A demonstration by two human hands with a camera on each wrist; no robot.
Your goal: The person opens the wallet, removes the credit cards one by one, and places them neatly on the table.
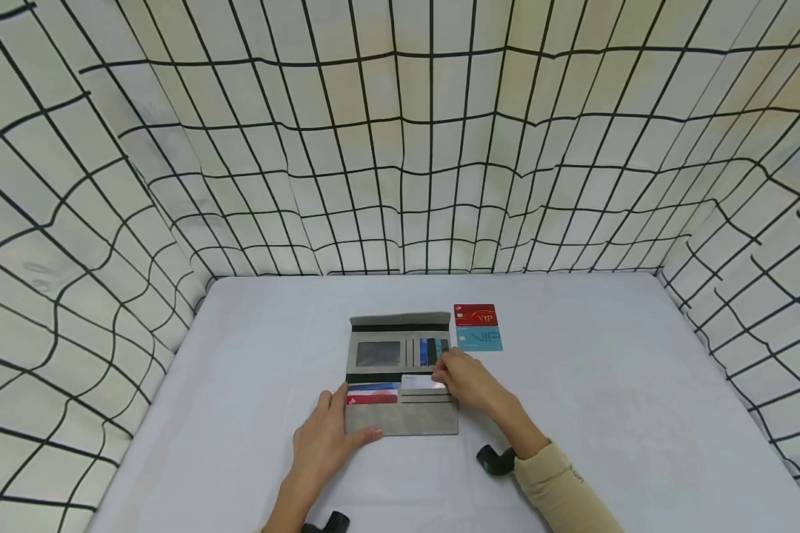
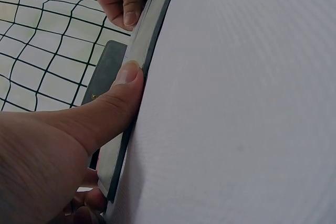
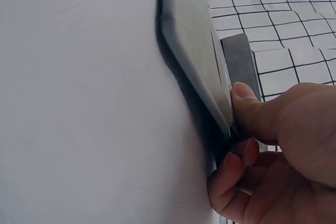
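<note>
A grey wallet (image 1: pixel 410 421) lies unfolded on the white table, with cards in its slots. My left hand (image 1: pixel 323 437) grips its lower left part, the thumb (image 2: pixel 122 85) on the front panel and the fingers at the left edge. A white card (image 1: pixel 418 382) shows at the lower right slots. At that card's right end my right hand (image 1: pixel 465 377) pinches it, with the thumb (image 3: pixel 247 98) over the wallet's inner face and other fingers curled at the wallet's side. A blue card and a red card (image 1: pixel 372 398) fill the lower left slots.
A red VIP card (image 1: pixel 475 314) and a blue VIP card (image 1: pixel 479 339) lie beside the wallet's upper right. Dark cards (image 1: pixel 430 352) sit in its upper right slots. Black wrist devices (image 1: pixel 495 460) are near both wrists. A black-grid white curtain (image 1: pixel 413 163) surrounds the table (image 1: pixel 240 333).
</note>
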